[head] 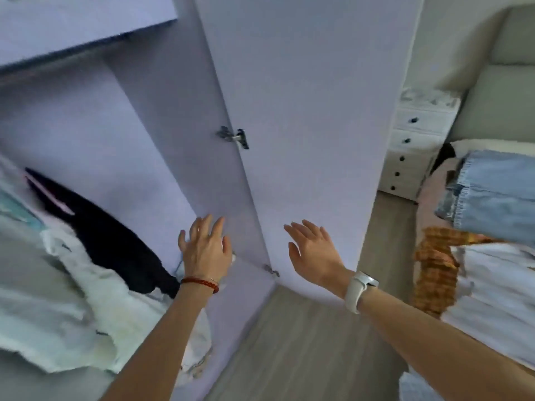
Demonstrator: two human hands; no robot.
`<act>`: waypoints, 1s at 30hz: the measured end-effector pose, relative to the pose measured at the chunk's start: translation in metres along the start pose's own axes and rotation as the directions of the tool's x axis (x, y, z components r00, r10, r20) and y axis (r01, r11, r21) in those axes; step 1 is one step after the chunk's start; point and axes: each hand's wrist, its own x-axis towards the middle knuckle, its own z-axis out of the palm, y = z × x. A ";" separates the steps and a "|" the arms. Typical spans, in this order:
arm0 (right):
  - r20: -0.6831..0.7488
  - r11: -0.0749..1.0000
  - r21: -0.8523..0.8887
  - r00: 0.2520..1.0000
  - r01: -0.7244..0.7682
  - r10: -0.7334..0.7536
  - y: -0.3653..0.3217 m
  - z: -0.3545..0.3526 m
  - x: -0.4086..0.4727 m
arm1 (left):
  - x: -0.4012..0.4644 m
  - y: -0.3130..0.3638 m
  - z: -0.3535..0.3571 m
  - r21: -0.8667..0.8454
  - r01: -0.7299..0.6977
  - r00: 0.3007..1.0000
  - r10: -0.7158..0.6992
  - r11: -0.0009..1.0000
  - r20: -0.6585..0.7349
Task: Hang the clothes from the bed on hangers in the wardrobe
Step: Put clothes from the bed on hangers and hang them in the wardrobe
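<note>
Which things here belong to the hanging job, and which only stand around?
Job: wardrobe, open door, clothes hanging inside, denim and plaid garment on the bed, both empty hands.
Around: white drawer unit, wood floor.

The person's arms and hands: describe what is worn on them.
Both forearms are bare, with no sleeves in view. The left hand has a thin bracelet of dark red beads around its wrist. The right hand has a white watch with a smooth white strap on its wrist. No rings or gloves can be made out.
</note>
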 end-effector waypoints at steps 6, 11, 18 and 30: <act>-0.033 0.938 0.121 0.945 0.326 -0.325 -0.142 0.047 0.077 | -0.006 -0.141 -0.076 0.104 0.226 0.940 -0.189 0.969 -0.285; 0.011 0.839 0.298 0.878 0.455 -0.479 -0.244 0.061 0.131 | -0.010 -0.206 -0.125 0.144 0.307 0.844 -0.199 0.941 -0.499; 0.269 0.582 0.813 0.888 -0.002 -0.373 -0.366 0.053 0.217 | 0.023 -0.262 -0.139 0.200 0.359 0.909 -0.293 0.912 -0.295; 0.094 0.604 0.796 0.978 0.039 -0.187 -0.420 0.056 0.297 | 0.045 -0.274 -0.117 0.061 0.496 0.846 -0.466 0.866 -0.260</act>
